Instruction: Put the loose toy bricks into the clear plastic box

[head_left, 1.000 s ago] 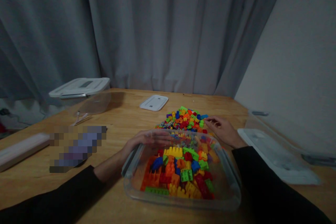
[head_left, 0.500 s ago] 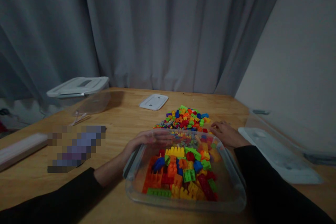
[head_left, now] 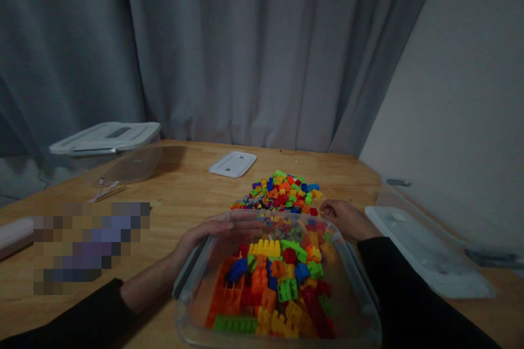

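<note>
In front of me stands a clear plastic bin (head_left: 278, 341) holding toy building blocks (head_left: 262, 283) in several colours. My left hand (head_left: 204, 232) lies along its far left corner, fingers stretched flat and partly seen through the far wall. Past the bin's far right corner is my right hand (head_left: 341, 217), its fingers curled in. Whether it holds a block is hidden. Just left of those fingers lies a red block (head_left: 313, 211), at the edge of a heap of loose blocks (head_left: 282, 191) on the table behind the bin.
A white lid (head_left: 233, 164) lies on the wooden table (head_left: 184, 174) towards the curtain (head_left: 229, 54). At the back left stands a lidded clear box (head_left: 139, 161). Another clear container (head_left: 426, 245) is on the right by the wall. A pixelated object (head_left: 94, 245) lies left.
The view has shifted a little, so the bin sits lower and further left. My right fingers, spread beside the heap before, are now curled in. My left hand stays flat by the bin.
</note>
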Demonstrator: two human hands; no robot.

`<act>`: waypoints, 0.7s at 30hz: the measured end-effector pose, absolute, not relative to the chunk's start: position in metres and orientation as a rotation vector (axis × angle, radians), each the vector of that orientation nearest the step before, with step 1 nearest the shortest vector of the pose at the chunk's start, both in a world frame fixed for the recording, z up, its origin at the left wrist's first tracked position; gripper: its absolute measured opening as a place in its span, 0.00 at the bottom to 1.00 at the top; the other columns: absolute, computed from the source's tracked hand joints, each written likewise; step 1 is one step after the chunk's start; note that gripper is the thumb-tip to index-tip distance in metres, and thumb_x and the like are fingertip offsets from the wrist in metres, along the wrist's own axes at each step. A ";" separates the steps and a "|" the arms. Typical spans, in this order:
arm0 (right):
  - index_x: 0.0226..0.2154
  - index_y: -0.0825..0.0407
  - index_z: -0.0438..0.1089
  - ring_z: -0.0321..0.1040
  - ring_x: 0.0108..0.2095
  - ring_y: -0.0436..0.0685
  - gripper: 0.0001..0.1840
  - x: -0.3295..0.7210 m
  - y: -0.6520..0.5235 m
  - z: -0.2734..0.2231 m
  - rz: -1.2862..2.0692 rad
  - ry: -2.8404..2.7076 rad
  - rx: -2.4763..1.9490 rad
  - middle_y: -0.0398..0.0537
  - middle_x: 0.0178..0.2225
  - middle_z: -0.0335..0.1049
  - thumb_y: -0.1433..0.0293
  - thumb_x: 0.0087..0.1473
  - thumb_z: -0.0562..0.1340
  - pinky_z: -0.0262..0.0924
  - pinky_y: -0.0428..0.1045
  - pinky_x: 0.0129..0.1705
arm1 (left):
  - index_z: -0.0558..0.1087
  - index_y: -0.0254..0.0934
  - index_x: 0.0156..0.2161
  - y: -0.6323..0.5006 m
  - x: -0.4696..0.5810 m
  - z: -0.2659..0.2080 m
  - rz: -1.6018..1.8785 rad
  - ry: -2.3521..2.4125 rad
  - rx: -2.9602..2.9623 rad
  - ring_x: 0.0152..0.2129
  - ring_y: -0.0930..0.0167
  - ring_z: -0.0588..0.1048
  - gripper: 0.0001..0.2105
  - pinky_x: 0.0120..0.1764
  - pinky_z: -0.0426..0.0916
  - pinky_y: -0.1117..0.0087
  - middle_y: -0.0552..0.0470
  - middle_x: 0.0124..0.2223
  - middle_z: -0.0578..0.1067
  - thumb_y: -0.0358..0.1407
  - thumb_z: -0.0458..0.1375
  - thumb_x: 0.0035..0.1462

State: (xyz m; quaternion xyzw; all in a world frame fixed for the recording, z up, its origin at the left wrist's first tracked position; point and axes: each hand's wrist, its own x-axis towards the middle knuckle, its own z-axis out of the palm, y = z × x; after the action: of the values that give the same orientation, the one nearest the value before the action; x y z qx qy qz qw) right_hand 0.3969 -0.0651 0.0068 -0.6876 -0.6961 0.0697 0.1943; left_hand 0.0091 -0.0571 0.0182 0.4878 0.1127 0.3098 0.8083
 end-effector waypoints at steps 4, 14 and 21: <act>0.39 0.50 0.79 0.75 0.36 0.59 0.11 0.398 -0.063 0.007 0.215 -1.988 -1.872 0.50 0.36 0.81 0.68 0.58 0.60 0.61 0.50 0.37 | 0.78 0.35 0.57 -0.059 0.011 0.020 0.695 0.270 1.045 0.61 0.53 0.71 0.23 0.69 0.51 0.47 0.42 0.59 0.79 0.35 0.50 0.62; 0.38 0.50 0.78 0.75 0.38 0.59 0.10 0.399 -0.062 0.007 0.221 -1.976 -1.823 0.50 0.37 0.81 0.67 0.59 0.61 0.62 0.50 0.39 | 0.80 0.34 0.54 -0.066 0.013 0.033 0.701 0.340 0.997 0.58 0.56 0.75 0.20 0.68 0.53 0.51 0.42 0.57 0.81 0.34 0.52 0.62; 0.40 0.49 0.78 0.76 0.40 0.60 0.11 0.396 -0.066 0.012 0.158 -1.985 -1.905 0.50 0.38 0.81 0.66 0.60 0.60 0.61 0.50 0.40 | 0.78 0.34 0.56 -0.060 0.009 0.023 0.687 0.305 1.018 0.60 0.52 0.73 0.22 0.68 0.53 0.46 0.40 0.59 0.79 0.36 0.52 0.62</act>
State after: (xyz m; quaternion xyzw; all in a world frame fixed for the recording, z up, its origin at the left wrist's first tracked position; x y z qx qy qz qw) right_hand 0.3962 -0.0660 0.0123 -0.6785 -0.7069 0.0564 0.1916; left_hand 0.0087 -0.0601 0.0235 0.4759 0.1424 0.3209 0.8064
